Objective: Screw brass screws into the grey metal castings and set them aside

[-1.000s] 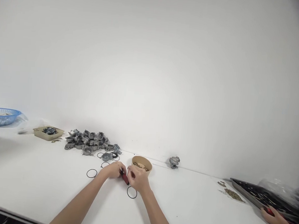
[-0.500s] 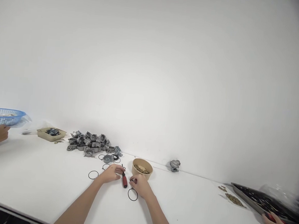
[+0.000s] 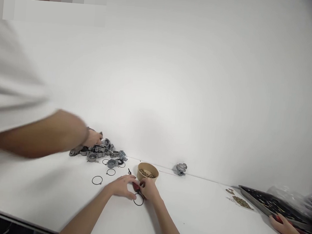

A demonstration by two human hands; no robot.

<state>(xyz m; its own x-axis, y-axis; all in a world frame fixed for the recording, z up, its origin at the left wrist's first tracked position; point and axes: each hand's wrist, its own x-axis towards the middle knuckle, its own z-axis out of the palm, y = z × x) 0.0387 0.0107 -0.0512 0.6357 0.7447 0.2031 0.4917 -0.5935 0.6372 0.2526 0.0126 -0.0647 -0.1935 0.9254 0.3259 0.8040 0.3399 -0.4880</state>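
Observation:
My left hand [image 3: 121,186] and my right hand [image 3: 149,189] meet on the white table [image 3: 44,194] in front of me. Between them lies a red-handled screwdriver [image 3: 136,186], its dark tip pointing away to the upper left. My right hand's fingers are closed on the red handle. The fingers of my left hand are pressed together beside the handle, and what they pinch is hidden. A black O-ring [image 3: 138,200] lies flat just below both hands, touching their fingertips. A tan bowl [image 3: 148,169] with small brass screws stands right behind my right hand.
A co-worker's arm [image 3: 43,137] reaches in from the left, hand on a pile of grey metal parts [image 3: 99,151]. Loose O-rings [image 3: 97,180] lie near the pile. One grey part [image 3: 181,168] sits by the wall. Another person's hand [image 3: 285,226] rests by a dark tray [image 3: 268,204] at right.
My hands have closed in on the screwdriver again after leaving it on the table. The co-worker's arm swung in from the far left to the parts pile and hides the basket and small tray.

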